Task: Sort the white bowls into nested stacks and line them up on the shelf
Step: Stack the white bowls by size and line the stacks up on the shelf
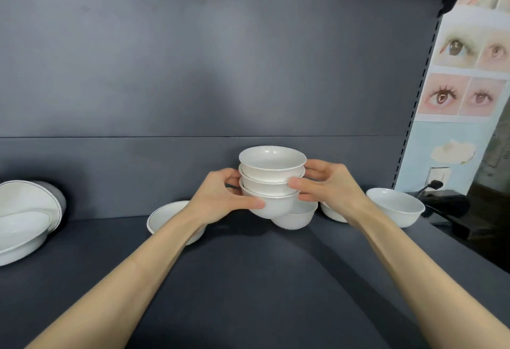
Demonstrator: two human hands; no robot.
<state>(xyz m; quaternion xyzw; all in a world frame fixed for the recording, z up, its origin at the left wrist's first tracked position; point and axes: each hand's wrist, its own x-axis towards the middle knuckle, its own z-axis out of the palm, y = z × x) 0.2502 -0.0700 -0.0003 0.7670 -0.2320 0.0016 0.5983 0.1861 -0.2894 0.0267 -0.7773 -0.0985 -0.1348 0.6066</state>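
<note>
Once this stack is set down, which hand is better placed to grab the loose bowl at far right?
Right, probably. The right hand grips the stack on the side nearest that loose bowl; the left hand would have to cross over.

Dark grey shelf [248, 279] with scattered white bowls [396, 206], stacked dishes [24, 227] at left.

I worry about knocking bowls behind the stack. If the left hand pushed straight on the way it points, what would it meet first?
The left hand already grips the nested stack of three white ceramic bowls; beyond that, probably the dark grey back panel, though depth is unclear.
</note>
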